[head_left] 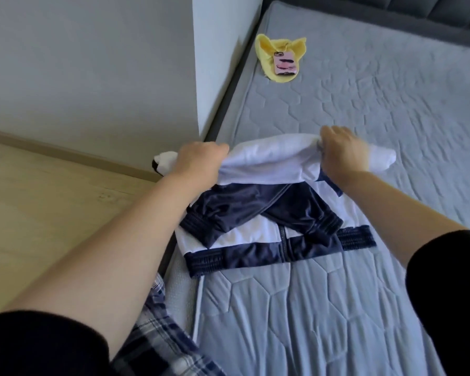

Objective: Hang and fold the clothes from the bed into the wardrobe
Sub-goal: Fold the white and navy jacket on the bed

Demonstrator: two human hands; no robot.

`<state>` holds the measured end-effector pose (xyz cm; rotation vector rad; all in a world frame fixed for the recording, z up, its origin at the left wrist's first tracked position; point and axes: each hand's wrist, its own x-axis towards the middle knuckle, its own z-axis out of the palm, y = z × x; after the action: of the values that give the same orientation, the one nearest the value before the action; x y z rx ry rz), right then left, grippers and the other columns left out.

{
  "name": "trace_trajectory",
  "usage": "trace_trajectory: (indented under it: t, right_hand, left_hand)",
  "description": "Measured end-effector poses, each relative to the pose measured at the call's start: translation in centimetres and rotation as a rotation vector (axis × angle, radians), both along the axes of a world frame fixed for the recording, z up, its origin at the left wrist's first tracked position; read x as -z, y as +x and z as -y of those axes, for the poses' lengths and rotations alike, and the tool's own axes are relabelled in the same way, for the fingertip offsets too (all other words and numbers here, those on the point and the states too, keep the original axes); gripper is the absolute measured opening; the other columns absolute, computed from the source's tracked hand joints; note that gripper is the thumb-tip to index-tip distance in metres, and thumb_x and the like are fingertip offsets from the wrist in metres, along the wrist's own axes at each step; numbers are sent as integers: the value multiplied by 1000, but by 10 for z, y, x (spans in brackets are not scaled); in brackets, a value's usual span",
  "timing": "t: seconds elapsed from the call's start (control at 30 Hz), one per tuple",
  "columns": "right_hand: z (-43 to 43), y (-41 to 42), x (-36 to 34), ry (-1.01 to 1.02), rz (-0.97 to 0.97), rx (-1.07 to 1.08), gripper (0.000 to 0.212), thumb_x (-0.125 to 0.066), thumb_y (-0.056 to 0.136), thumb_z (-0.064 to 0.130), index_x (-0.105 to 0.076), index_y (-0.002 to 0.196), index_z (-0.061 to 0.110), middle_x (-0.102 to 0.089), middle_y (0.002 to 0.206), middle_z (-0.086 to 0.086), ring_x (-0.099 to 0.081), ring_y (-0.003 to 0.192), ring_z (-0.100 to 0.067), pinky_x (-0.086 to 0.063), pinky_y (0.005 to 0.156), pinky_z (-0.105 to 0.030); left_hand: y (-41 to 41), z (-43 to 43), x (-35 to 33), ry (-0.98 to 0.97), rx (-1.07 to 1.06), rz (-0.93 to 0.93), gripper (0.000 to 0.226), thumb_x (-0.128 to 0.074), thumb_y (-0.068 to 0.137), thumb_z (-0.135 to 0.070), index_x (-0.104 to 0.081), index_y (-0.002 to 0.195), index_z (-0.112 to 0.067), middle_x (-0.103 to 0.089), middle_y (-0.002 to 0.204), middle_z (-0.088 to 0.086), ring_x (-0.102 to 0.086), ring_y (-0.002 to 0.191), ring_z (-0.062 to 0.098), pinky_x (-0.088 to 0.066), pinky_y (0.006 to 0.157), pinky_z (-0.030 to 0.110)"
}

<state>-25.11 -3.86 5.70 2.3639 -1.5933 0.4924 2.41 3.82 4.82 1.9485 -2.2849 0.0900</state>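
1. The grey quilted mattress of the bed (350,109) fills the right side of the view, beside a white wall and a light wooden floor (38,202).
2. The navy and white zip-up sports jacket (269,221) lies on the bed near its left edge. Both navy sleeves are crossed over its front, and its white upper part is lifted off the mattress.
3. Both forearms are bare and stretched forward, with black sleeves at the upper arms.
4. The left hand (198,161) is clenched around the left end of the white upper part.
5. The right hand (342,147) is grasping the right end of the same part, fingers curled into the cloth.
6. A yellow cloth (266,52) lies far up the bed, near the wall.
7. A pink phone (285,65) rests on the yellow cloth.
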Motion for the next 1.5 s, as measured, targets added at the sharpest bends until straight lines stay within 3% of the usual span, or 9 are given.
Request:
trace_trajectory:
  t: [0.17,0.33,0.47,0.6,0.7,0.83,1.07,1.37,1.5]
  right_hand:
    - [-66,-45,33,28,-30,-63,34,-68,60,-15,-61,92,-7,-55,87,-26,-55,76,-41,-41,54,-40]
    - [-109,-78,80,256,-151,92,47,-61,71,-8,-60,116,4,-52,109,-21,-50,94,-40,-42,77,-48]
    - [-122,-83,96,340,8,123,52,-61,65,-11,-63,115,3,-56,113,-19,-50,100,-40,-43,86,-47]
    - [-133,-64,93,253,452,243,32,-48,73,-9,-70,96,-5,-63,109,-19,-54,103,-39,-43,86,-38]
    - [-132,-28,83,88,572,209,30,-46,69,-6,-69,89,-5,-61,112,-23,-52,103,-40,-40,85,-37]
    - [-108,30,69,202,488,90,42,-47,81,-5,-59,121,-1,-40,142,-25,-39,127,-41,-31,106,-45]
    - [-74,18,113,546,-84,-126,56,-23,100,44,-11,152,28,-2,161,3,5,147,-12,11,117,-37]
    - [-56,-24,137,532,198,454,59,-15,94,44,-8,151,30,4,161,1,8,147,-12,11,115,-47]
    - [-45,-25,122,684,201,660,62,-14,96,42,-1,153,23,8,160,-5,9,147,-18,9,115,-53]
  left_hand:
    - [-17,-42,12,393,179,20,24,-51,80,-2,-40,74,-22,-41,70,-3,-43,66,22,-25,47,29]
    - [-49,-74,29,693,293,33,30,-53,80,2,-36,69,-20,-40,67,-1,-40,56,16,-27,42,20]
    - [-56,-78,37,872,278,-81,17,-62,80,-22,-46,73,-19,-49,74,-1,-43,62,15,-34,55,25]
    - [-62,-71,43,410,75,-401,24,-52,90,-39,-61,85,-17,-61,89,0,-54,83,20,-39,67,31]
    - [-68,-59,56,65,-55,-252,42,-42,97,-30,-45,136,-16,-44,139,6,-38,128,26,-34,98,39]
    - [-76,-61,86,206,-150,-145,64,-27,99,-45,-5,152,-17,-1,161,4,4,147,24,-5,114,52]
    - [-67,-70,123,210,-66,-39,72,-19,96,-56,5,152,-18,7,161,0,12,146,19,7,114,49]
    - [-27,-71,128,365,-335,-181,64,-13,96,-57,11,150,-32,15,159,-4,12,146,22,2,115,52]
    - [7,-81,125,551,-602,-585,83,-30,88,-70,4,152,-28,2,160,2,-5,146,26,-14,114,49]
